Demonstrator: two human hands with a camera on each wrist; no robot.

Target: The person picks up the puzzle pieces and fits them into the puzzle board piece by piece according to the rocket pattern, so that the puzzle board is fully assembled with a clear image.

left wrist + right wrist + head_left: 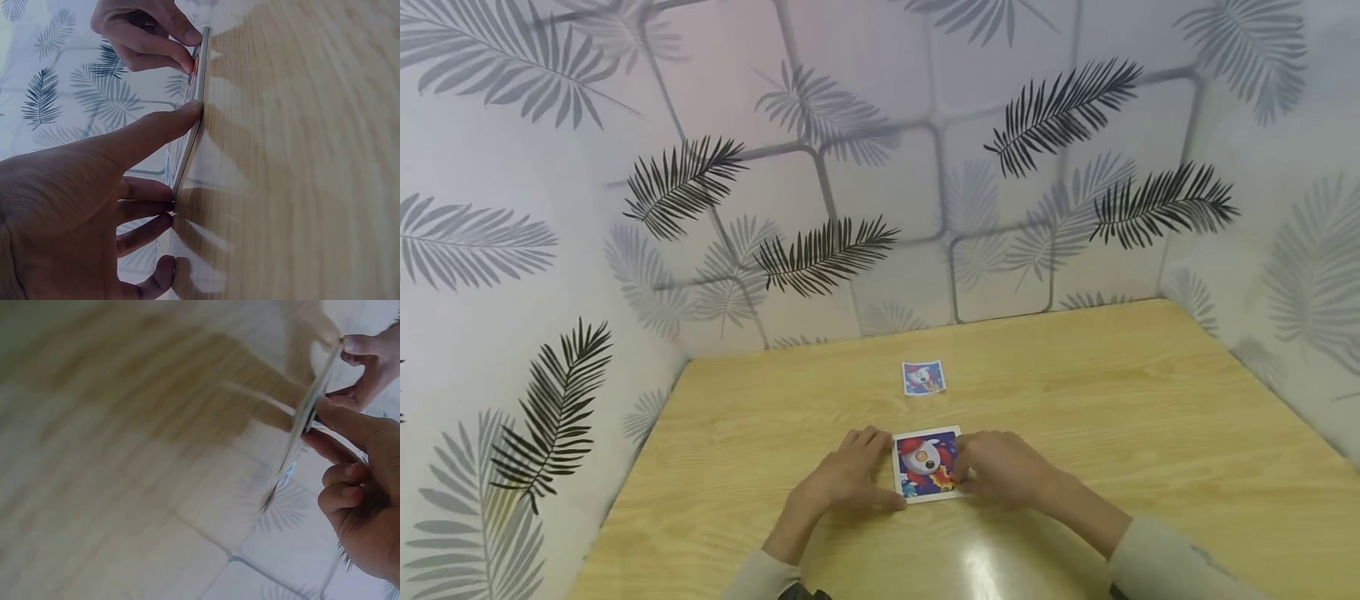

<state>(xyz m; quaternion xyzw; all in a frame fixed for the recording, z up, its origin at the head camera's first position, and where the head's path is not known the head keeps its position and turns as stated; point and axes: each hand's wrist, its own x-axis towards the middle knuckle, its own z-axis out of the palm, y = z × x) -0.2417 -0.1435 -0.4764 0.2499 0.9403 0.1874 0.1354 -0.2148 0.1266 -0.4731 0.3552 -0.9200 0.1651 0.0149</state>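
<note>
On the table lies a flat square picture board (925, 463) with a white border and a cartoon of a white, red-eared creature and flames. My left hand (850, 475) holds the board's left side, with the thumb at the near corner and the fingers along the edge. In the left wrist view the left hand's thumb (156, 128) touches the thin edge of the board (187, 147). At the right side my right hand (1003, 468) pinches with thumb and forefinger, the other fingers curled in the right wrist view. Whether a small separate piece sits between these fingertips is hidden.
A small card (923, 378) with a similar picture lies behind the board. The wooden table (760, 417) meets a wall (880, 200) with leaf patterns at the back, and more patterned wall stands on both sides.
</note>
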